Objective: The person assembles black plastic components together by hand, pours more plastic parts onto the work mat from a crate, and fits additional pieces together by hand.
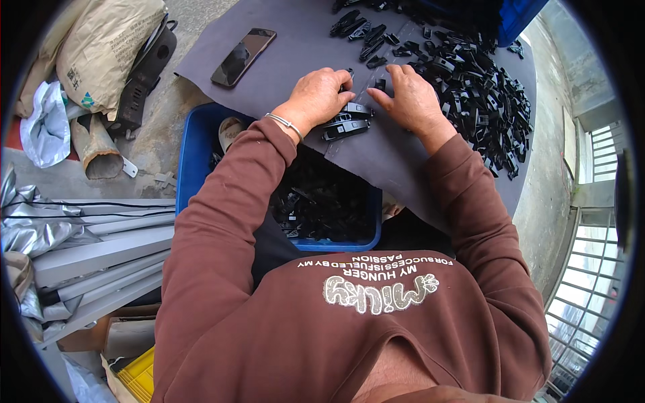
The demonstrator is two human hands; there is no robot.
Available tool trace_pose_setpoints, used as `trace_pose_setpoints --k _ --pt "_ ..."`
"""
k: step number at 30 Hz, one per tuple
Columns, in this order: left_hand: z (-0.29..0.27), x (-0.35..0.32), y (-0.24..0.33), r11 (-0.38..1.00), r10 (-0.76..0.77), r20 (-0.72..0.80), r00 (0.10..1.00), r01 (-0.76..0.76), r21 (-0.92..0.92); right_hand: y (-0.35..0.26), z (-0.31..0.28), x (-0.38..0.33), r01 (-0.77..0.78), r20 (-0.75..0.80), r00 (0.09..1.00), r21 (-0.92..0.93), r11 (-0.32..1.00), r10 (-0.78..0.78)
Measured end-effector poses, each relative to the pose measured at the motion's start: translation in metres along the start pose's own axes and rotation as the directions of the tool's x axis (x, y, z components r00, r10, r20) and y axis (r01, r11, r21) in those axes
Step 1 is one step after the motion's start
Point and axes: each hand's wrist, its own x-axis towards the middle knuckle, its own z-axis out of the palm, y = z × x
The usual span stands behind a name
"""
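Observation:
My left hand [317, 99] is closed, its fingers curled around a small black plastic part [350, 72] that is mostly hidden by them. Just below those fingers, several black plastic clips [347, 127] with shiny faces lie together on the grey sheet [396, 151]. To the right, my right hand [415, 101] is held over the sheet with thumb and fingers apart. A small black piece [380, 84] shows in the gap between its thumb and forefinger; whether they touch it, I cannot tell.
A large heap of black plastic parts [480, 101] spreads at the right, below a blue bin [521, 20]. A phone [243, 57] lies at the sheet's left. Below the sheet stands a blue crate [191, 158] of black parts. Paper sacks [107, 54] and metal profiles [101, 258] are at left.

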Motion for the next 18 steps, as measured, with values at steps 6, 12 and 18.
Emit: trace_pose_setpoints --k 6,12,18 --pt "-0.001 -0.004 -0.007 0.984 0.008 0.041 0.999 0.0 -0.176 0.007 0.008 0.001 -0.063 0.116 0.99 -0.088 0.994 0.073" --pt "-0.006 -0.004 -0.011 0.928 -0.052 0.1 0.994 0.085 -0.363 0.011 0.007 0.005 0.039 0.118 0.992 -0.033 0.999 -0.035" --pt "-0.007 -0.004 -0.013 0.921 -0.054 0.121 0.991 0.096 -0.378 0.015 -0.004 0.012 0.185 0.185 0.95 0.319 0.93 -0.252"
